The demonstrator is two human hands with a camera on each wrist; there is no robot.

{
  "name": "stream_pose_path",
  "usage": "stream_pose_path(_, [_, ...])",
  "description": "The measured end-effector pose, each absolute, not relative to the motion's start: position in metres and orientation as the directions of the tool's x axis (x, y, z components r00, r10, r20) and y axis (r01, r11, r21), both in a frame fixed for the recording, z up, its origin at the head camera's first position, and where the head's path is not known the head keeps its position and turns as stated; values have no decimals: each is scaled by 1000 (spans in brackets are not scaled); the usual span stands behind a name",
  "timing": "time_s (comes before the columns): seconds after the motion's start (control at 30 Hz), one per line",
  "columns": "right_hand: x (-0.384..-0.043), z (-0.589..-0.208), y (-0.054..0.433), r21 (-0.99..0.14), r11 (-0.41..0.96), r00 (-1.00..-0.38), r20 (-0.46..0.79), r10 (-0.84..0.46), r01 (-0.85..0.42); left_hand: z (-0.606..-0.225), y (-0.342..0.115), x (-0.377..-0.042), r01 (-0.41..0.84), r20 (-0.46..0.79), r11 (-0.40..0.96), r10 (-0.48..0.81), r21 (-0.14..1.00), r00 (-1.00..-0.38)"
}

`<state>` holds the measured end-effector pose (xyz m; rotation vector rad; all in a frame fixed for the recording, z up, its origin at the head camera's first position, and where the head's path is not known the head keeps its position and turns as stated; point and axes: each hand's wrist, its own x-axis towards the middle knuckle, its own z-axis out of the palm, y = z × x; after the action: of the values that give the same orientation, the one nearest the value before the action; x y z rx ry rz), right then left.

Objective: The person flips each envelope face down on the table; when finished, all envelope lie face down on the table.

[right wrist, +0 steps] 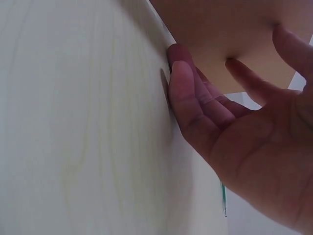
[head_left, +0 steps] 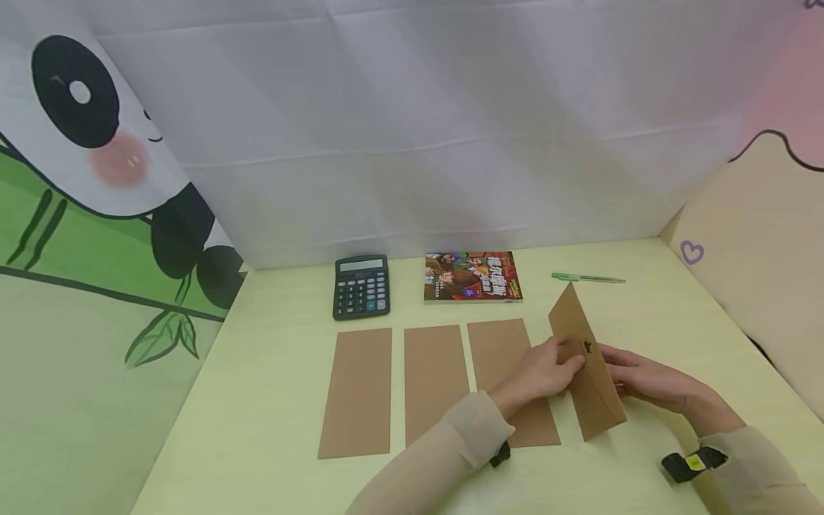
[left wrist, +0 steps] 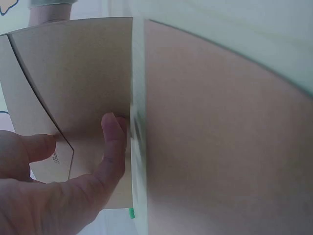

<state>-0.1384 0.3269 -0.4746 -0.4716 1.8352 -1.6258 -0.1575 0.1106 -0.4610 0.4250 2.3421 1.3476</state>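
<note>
A brown paper envelope [head_left: 589, 379] is tilted up on the right of the table, its pointed flap and small dark print facing left. My left hand [head_left: 547, 368] holds it from that side; the thumb is at the flap's edge by the print, and a bent finger [left wrist: 113, 152] is on the envelope's body. Behind it, my right hand [head_left: 656, 379] touches the back with thumb and forefinger tips. The other right fingers [right wrist: 188, 98] bend near the tabletop. No right fingertip shows on the front.
Three brown flat pieces [head_left: 354, 393] lie in a row to the left, the third [head_left: 498, 350] partly under my left arm. Behind them are a calculator [head_left: 361, 286], a colourful book [head_left: 473, 277] and a green pen [head_left: 587, 277]. A white curtain [head_left: 438, 143] hangs at the back.
</note>
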Motion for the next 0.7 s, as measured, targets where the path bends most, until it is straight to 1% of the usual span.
stream_pose_path(0.07, [-138, -474, 326, -976, 171, -741, -216, -636, 137, -459, 112, -156, 41, -198, 467, 450, 883, -871])
stream_pose_path(0.2, [-139, -473, 324, -976, 178, -752, -210, -624, 124, -456, 114, -154, 42, -162, 419, 440, 907, -883])
stream_pose_path(0.43, [-143, -472, 325, -984, 151, -720, -174, -672, 97, -454, 118, -154, 7, -104, 271, 393, 962, -914])
stream_pose_path(0.7, [-144, -477, 323, -985, 147, -745, -166, -646, 92, -454, 116, -153, 5, -69, 197, 369, 980, -927])
